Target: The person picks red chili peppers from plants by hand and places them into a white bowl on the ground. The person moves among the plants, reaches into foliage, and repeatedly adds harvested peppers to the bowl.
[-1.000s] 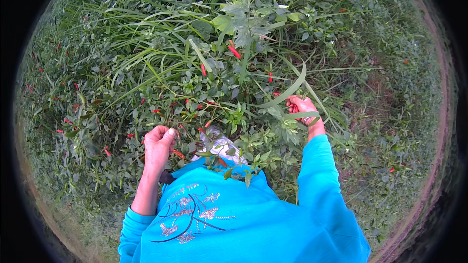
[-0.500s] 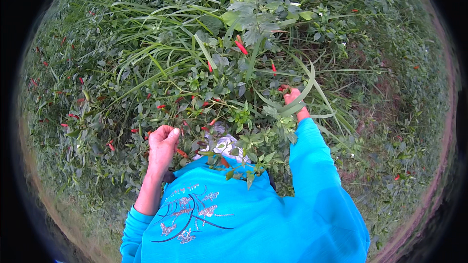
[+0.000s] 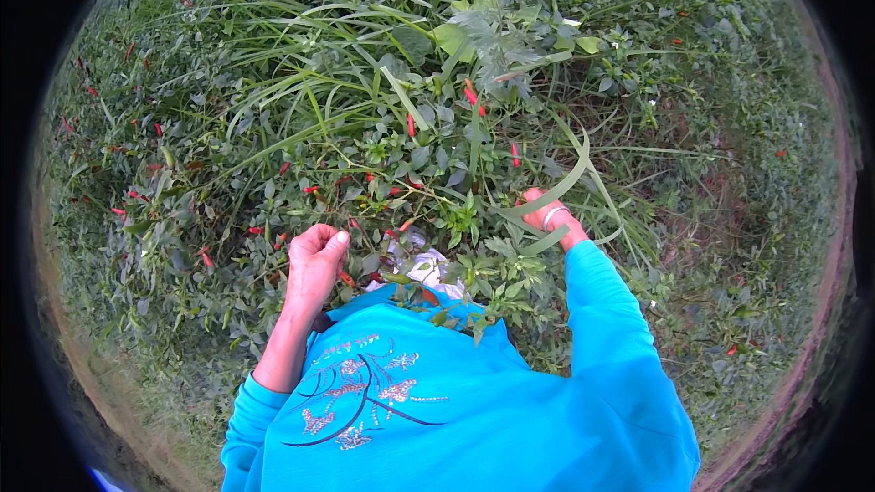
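My left hand (image 3: 316,260) is closed, thumb against the curled fingers, low among chili plants; what it holds, if anything, is hidden. An orange-red chili (image 3: 347,280) hangs beside it. Farther forward on the right, my right hand (image 3: 540,210), with a pale band at the wrist, is also curled closed. A broad grass blade (image 3: 567,184) crosses in front of it, and its grip cannot be made out. Just beyond that hand hangs a red chili (image 3: 516,155). More red chilies (image 3: 475,100) stand up among the leaves ahead.
Dense chili plants with scattered red pods (image 3: 207,258) spread to the left. Long grass (image 3: 301,64) and a tall leafy weed (image 3: 497,41) rise ahead. White cloth (image 3: 430,269) shows in front of my blue top (image 3: 383,383). Brownish ground (image 3: 715,200) shows at right.
My right hand has drawn back slightly toward me; the red at its fingertips no longer shows. My left hand has shifted a little right, still closed. The view has tilted slightly.
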Motion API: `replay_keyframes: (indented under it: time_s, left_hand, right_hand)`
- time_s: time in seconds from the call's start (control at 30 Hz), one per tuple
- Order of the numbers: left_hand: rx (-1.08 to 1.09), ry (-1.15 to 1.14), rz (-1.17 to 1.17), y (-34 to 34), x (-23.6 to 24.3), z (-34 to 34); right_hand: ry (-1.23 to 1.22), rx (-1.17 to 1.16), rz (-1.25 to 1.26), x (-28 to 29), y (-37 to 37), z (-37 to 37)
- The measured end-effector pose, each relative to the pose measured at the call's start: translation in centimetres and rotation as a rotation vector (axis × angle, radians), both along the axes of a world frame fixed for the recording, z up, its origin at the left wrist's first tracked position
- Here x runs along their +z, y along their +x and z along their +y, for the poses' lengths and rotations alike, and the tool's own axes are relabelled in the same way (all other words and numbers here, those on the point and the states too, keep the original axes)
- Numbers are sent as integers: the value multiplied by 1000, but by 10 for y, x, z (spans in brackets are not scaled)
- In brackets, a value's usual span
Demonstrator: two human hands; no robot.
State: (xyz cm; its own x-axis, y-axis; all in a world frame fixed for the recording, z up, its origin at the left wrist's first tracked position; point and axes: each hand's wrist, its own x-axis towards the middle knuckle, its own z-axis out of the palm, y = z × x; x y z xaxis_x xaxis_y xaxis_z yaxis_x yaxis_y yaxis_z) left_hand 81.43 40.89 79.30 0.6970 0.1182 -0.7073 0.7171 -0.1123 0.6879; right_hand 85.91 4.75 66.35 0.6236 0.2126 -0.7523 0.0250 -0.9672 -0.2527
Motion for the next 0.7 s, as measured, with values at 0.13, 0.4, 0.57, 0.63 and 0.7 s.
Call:
replay_keyframes:
  time_s: [0.13, 0.4, 0.57, 0.63, 0.7]
  left_hand:
    - [10, -31, -24, 2, -1, 3]
    - [-4, -28, -6, 1, -5, 4]
    - [36, -37, -20, 0, -7, 7]
    - [51, -30, -14, -1, -7, 9]
    - [43, -11, -19, -2, -7, 11]
  right_hand:
    - [106, 103, 125, 18, -13, 13]
    - [239, -535, 72, 39, 4, -11]
    - [543, -1209, -31, 23, 21, 3]
    - [544, -1342, -83, 14, 32, 5]
    - [504, -1386, -179, 5, 42, 5]
